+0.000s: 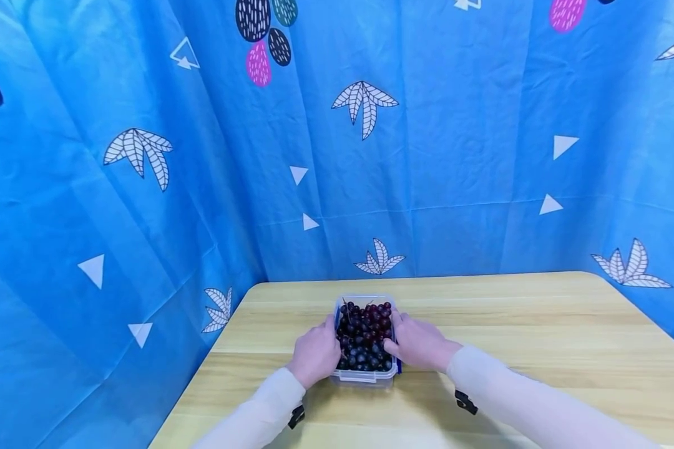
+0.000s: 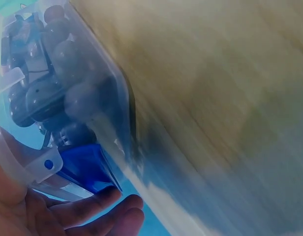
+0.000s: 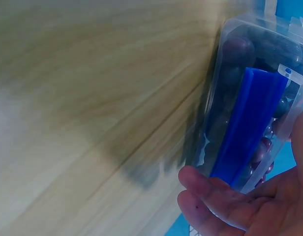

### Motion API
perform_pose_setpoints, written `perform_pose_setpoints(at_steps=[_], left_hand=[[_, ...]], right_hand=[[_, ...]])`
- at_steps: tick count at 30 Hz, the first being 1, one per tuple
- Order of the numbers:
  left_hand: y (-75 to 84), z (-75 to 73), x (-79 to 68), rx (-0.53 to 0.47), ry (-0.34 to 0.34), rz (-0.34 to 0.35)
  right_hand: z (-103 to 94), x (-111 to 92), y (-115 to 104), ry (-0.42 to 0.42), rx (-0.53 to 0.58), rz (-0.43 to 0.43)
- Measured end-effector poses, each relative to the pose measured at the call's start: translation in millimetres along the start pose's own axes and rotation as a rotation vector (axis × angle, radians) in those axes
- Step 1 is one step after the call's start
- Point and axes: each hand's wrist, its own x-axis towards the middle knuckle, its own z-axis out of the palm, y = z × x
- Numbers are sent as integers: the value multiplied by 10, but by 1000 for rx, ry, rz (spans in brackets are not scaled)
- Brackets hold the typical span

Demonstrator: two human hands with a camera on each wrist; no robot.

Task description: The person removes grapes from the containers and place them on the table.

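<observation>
Left fingers (image 2: 124,216) and right fingers (image 3: 198,184) grip the container (image 1: 365,375) by opposite sides. Between them, grapes (image 1: 365,337) look bruisable; hold the likely stiffer walls (image 2: 109,98).

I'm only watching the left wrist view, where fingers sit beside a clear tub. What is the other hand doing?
Observer: The right hand holds the opposite side of the tub, as the head view shows.
Visitor: And what would I see looking down into it?
Observer: A thick layer of dark grapes, in plain sight through the open top.
Visitor: What's beyond the wooden table?
Observer: A blue curtain, printed with white leaves and triangles.
</observation>
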Motion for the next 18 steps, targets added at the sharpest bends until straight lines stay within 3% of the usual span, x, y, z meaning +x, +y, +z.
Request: perform_pose_setpoints(at_steps=[8,18], left_hand=[[112,-39,-68,6,-15,24],[165,-52,-126,12,-14,46]], right_hand=[[-37,-136,18,-19,33,20],[-35,-252,8,7,-19,11]])
